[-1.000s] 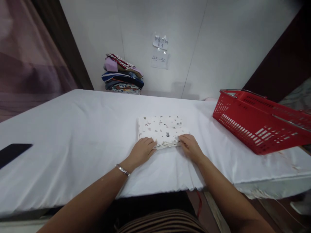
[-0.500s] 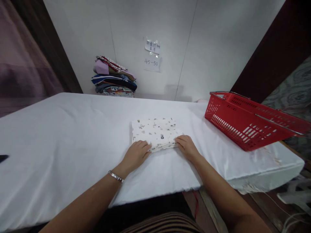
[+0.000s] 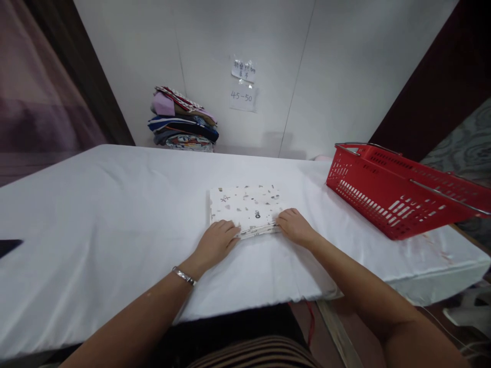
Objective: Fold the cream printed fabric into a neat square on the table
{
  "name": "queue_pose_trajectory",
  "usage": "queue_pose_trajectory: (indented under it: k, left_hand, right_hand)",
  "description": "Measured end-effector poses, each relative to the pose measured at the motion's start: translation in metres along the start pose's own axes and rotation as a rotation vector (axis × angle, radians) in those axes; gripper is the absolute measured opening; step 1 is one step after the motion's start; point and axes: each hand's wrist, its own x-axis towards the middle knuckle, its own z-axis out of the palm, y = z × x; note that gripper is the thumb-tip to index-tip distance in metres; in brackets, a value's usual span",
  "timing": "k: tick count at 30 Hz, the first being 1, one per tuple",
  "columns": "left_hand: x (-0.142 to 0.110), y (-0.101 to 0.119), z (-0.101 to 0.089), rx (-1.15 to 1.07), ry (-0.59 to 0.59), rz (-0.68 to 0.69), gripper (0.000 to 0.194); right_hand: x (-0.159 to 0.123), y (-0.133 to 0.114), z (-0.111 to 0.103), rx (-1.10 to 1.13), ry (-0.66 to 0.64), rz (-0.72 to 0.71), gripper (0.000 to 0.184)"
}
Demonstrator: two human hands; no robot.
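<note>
A folded white cloth [image 3: 245, 205] with small brown and grey printed figures lies flat before me, its stacked layers showing along the near edge. My left hand [image 3: 219, 238] grips its near left corner, fingers on top and thumb at the front edge. At the near right corner, my right hand [image 3: 293, 225] holds the cloth with bent fingers over the top. The right thumb is mostly hidden. A silver bracelet [image 3: 184, 276] circles my left wrist.
The cloth rests on a white-covered table [image 3: 126, 225]. To the right stands a red plastic basket [image 3: 383, 194] with metal handles. A pile of folded fabrics [image 3: 184, 122] sits at the back against the wall. A dark flat object [image 3: 9, 246] lies at the far left edge.
The camera view has shifted a little. Both hands stay at the cloth's near corners, while my right forearm and elbow have swung outward to the right. The cloth lies as before.
</note>
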Motion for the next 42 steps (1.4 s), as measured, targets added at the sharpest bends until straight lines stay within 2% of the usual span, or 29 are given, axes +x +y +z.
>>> queue_pose_trajectory:
  k: [8, 14, 19, 22, 27, 32, 36, 39, 42]
  left_hand:
    - [0.0, 0.002, -0.003, -0.007, 0.023, 0.016, 0.016]
    - [0.0, 0.004, -0.003, -0.005, 0.008, 0.003, 0.015]
    - [-0.001, 0.007, -0.004, 0.001, 0.008, -0.001, 0.012]
    - [-0.001, 0.009, -0.003, 0.027, -0.003, -0.003, 0.009]
    - [-0.007, 0.011, -0.003, 0.081, 0.013, -0.006, 0.01]
    - [-0.027, 0.013, -0.014, -0.008, 0.036, 0.033, 0.015]
    - [-0.036, 0.016, -0.018, -0.057, 0.039, 0.051, 0.02]
    - [-0.036, 0.018, -0.016, -0.055, 0.056, 0.04, 0.018]
    - [-0.036, 0.016, -0.017, -0.085, 0.059, 0.03, 0.017]
  right_hand:
    - [-0.015, 0.003, 0.018, 0.045, 0.108, -0.036, 0.02]
    - [-0.023, -0.001, 0.031, 0.095, 0.184, 0.022, 0.024]
    - [-0.018, -0.013, 0.019, 0.169, 0.214, 0.065, 0.029]
    - [-0.004, -0.029, 0.011, 0.214, 0.25, 0.007, 0.04]
    - [0.009, -0.055, 0.027, 0.186, 0.17, -0.134, 0.053]
    - [-0.001, -0.054, 0.046, 0.149, 0.123, -0.15, 0.06]
    - [0.01, -0.055, 0.037, 0.14, 0.141, -0.16, 0.063]
    - [0.03, -0.069, 0.028, 0.15, 0.137, -0.158, 0.061]
    - [0.043, -0.086, 0.031, 0.177, 0.088, -0.202, 0.057]
